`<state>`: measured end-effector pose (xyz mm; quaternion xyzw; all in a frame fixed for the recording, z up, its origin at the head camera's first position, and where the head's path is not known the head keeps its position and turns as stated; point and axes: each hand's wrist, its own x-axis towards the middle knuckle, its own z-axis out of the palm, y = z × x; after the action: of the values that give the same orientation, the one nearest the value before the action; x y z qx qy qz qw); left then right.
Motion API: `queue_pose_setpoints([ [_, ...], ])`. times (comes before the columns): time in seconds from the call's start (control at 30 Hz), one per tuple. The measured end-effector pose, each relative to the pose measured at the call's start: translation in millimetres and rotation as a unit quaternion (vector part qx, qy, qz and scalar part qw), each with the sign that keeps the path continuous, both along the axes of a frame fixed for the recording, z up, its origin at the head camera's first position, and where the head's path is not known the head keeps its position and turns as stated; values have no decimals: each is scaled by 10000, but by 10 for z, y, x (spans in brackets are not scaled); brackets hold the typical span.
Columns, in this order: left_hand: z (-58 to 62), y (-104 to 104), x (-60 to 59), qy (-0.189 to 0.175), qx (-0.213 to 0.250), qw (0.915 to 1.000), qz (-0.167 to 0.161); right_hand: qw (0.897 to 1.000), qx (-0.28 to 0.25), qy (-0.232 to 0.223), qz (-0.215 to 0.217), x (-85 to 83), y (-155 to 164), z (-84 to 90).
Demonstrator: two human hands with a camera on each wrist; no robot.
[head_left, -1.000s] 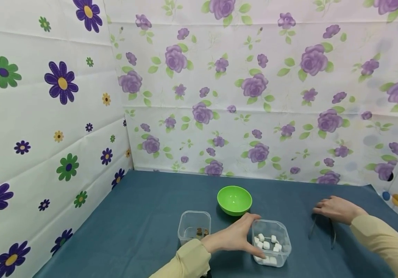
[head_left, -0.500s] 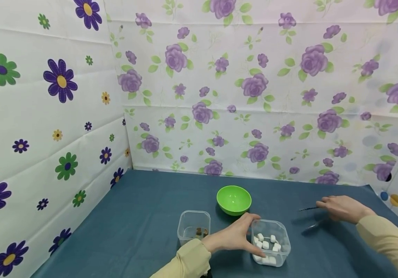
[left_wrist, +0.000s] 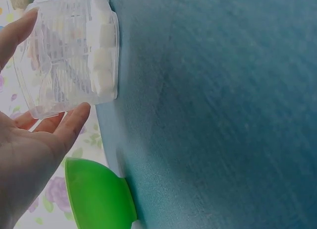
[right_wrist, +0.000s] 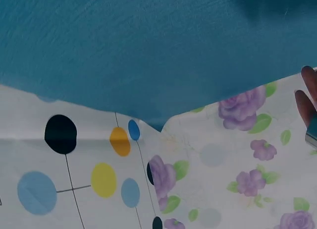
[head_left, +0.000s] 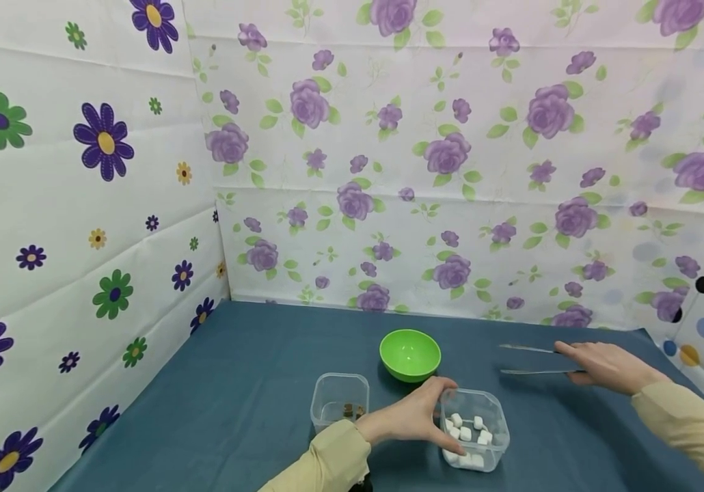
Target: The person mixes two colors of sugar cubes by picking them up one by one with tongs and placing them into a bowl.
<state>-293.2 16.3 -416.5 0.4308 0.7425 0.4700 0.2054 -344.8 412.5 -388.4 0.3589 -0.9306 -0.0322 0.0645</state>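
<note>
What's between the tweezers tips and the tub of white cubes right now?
Nothing: in the head view only bare blue cloth lies between the tweezers in the right hand and the tub of white cubes.

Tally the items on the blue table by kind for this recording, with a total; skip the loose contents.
Clear plastic containers: 2, one with white cubes gripped by the left hand, one with brown bits
Green plastic bowl: 1
Metal tongs, held by the right hand: 1
Total: 4
</note>
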Motion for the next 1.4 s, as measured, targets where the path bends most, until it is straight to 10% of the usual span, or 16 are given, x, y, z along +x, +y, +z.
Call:
queue_pose_setpoints([
  [0.5, -45, -25, -28, 426, -199, 9989, 31, 9907, -545, 1071, -641, 92, -147, 10],
  [1.0, -77, 11, -39, 389, -81, 9991, 127, 9689, -1735, -621, -1654, 196, -369, 46],
  [1.4, -68, 27, -38, 333, -37, 9994, 64, 9684, -1621, -286, -1873, 262, -587, 105],
])
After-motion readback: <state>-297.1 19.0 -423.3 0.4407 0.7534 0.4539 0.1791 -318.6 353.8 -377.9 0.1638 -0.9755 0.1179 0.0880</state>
